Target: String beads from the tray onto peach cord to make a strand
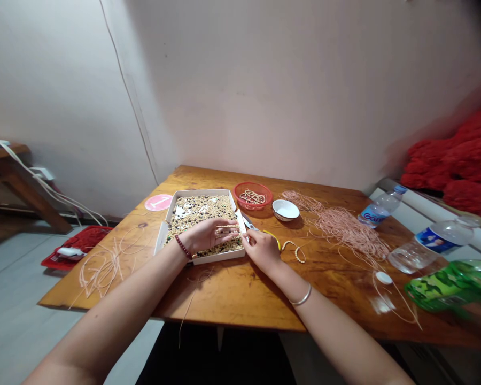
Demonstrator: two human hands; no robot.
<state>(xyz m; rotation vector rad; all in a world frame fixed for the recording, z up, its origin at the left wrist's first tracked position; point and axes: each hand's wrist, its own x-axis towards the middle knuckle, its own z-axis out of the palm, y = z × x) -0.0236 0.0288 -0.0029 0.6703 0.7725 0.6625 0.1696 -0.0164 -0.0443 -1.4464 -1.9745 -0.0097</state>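
Observation:
A shallow white box (157, 247) holds a layer of small cream and dark beads (202, 208), with bare white patches towards its back. My left hand (208, 233) reaches over the right front part of this box, fingers stretched out towards the right. Small beads show along and between those fingers; whether they are strung cannot be made out. At the box's right edge, close to the left fingertips, my right hand (264, 249) is closed in a pinch. What it pinches is too small to name. A short string of cream beads (300, 255) lies right of my right hand.
Behind the hands stand a red basket (235, 199) with bead strings and a white bowl (285, 209). Pink cord (344, 230) heaps on the right, near two clear bottles (379, 207) and a green bottle (449, 283). More cord (104, 267) lies left.

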